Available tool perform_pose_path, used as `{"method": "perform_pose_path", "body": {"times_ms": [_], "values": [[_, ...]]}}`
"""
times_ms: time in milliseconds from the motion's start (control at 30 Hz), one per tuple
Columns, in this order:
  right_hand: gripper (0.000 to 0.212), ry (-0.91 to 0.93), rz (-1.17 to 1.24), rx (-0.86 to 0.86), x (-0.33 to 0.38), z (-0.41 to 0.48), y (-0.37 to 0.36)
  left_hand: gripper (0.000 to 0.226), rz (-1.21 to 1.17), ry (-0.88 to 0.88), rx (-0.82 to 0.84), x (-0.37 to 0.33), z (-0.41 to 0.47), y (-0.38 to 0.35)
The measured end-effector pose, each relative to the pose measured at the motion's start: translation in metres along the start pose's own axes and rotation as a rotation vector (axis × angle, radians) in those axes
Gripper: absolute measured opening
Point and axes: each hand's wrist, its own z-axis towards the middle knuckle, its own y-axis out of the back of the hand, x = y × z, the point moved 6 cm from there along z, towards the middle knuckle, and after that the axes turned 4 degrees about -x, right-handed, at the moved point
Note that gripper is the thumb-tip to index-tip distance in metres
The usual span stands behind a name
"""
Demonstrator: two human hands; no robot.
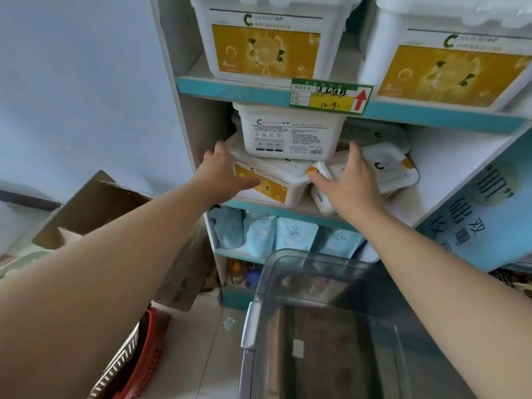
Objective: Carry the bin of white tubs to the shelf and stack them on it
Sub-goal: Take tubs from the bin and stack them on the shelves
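- Shelf unit [259, 87] fills the frame from 12 to 3 o'clock; white boards, teal front edges, price tag with red arrow [331, 96] clipped on the upper edge.
- Clear plastic bin [288, 283] sits low at 6 o'clock, on the floor in front of the shelf; looks empty, no tubs visible inside.
- Top shelf: two big white tubs with yellow labels, one at 12 o'clock [267, 44], one at 2 o'clock [449, 70], both upright.
- Middle shelf, centre frame: upper tub [290, 133] sits barcode side out on a tilted lower tub [267, 182]; a flat tub [383, 168] lies beside them toward 3 o'clock, askew.
- Cardboard box [95, 205] at 9 o'clock, red basket [144, 355] at 7 o'clock, blue pouches [288, 234] on the shelf below.
- Left hand [221, 174] lies flat on the lower tub's left side, fingers apart, pressing rather than gripping.
- Right hand [345, 180] flat on the flat tub's near corner, fingers [357, 151] spread, not clamped on anything.
- Judgement: step is squaring up the stack; unloading seems mostly done.
- To do it well: push both sides inward and back together, level the tilted lower tub first or the upper tub may slide off; keep palms low, nudge slowly, then align the flat tub.
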Motion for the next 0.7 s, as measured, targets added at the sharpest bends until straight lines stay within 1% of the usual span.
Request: {"method": "perform_pose_path", "body": {"times_ms": [67,133,167,267,333,400,567,600,700], "values": [[0.092,-0.030,0.077,-0.066,-0.005,0.013,-0.002,0.104,-0.067,0.014,0.022,0.005,0.019,-0.006],[0.087,-0.023,0.109,-0.106,-0.007,0.022,-0.004,0.107,-0.141,0.007,0.031,0.006,0.031,-0.009],[0.081,-0.001,0.112,-0.117,-0.007,0.027,-0.006,0.109,-0.162,-0.005,0.022,0.005,0.036,-0.008],[0.050,0.091,0.112,-0.166,0.000,0.033,-0.009,0.112,-0.177,-0.034,-0.006,0.004,0.042,-0.004],[0.041,0.104,0.131,-0.202,0.003,0.034,-0.009,0.112,-0.212,-0.012,-0.029,0.006,0.038,-0.001],[0.037,0.112,0.144,-0.204,0.008,0.033,-0.010,0.107,-0.236,0.010,-0.060,0.009,0.029,-0.002],[0.038,0.153,0.151,-0.183,0.020,0.023,-0.015,0.078,-0.282,-0.004,-0.107,0.002,0.011,-0.002],[0.043,0.139,0.160,-0.174,0.021,0.023,-0.015,0.075,-0.289,0.005,-0.125,0.002,0.011,0.002],[0.071,0.079,0.259,-0.099,0.020,0.032,-0.013,0.072,-0.292,-0.011,-0.161,0.001,0.013,0.008]]}}
